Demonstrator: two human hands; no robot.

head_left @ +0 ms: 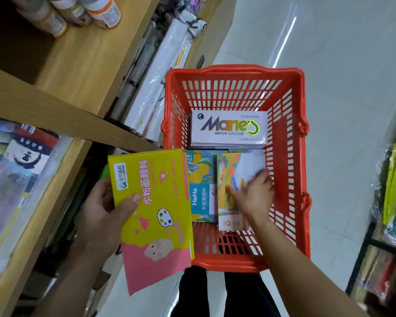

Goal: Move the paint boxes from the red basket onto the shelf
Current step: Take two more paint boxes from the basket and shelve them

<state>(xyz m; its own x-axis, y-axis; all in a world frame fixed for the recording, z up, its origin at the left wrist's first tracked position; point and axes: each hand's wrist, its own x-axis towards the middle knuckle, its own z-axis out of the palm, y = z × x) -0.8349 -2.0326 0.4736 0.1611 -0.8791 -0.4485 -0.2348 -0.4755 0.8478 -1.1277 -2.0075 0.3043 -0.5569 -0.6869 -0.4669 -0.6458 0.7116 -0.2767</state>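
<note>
A red basket (236, 73) stands on the floor in front of me. My left hand (105, 213) holds a yellow and pink paint box (153, 216) over the basket's left rim, thumb on its cover. My right hand (254, 195) reaches into the basket and grips a colourful box with an orange and blue picture (229, 170). Beside that box lies a blue "HaHa" paint box (201, 193). A white "Marie's" water colour box (229, 129) lies on a stack at the basket's far end.
A wooden shelf unit (62, 120) runs along the left, with paint bottles (82, 12) on an upper board and packaged goods (21, 161) lower down. Wrapped paper rolls (160, 72) lean between shelf and basket. Another rack (389, 202) stands at the right, across the white floor.
</note>
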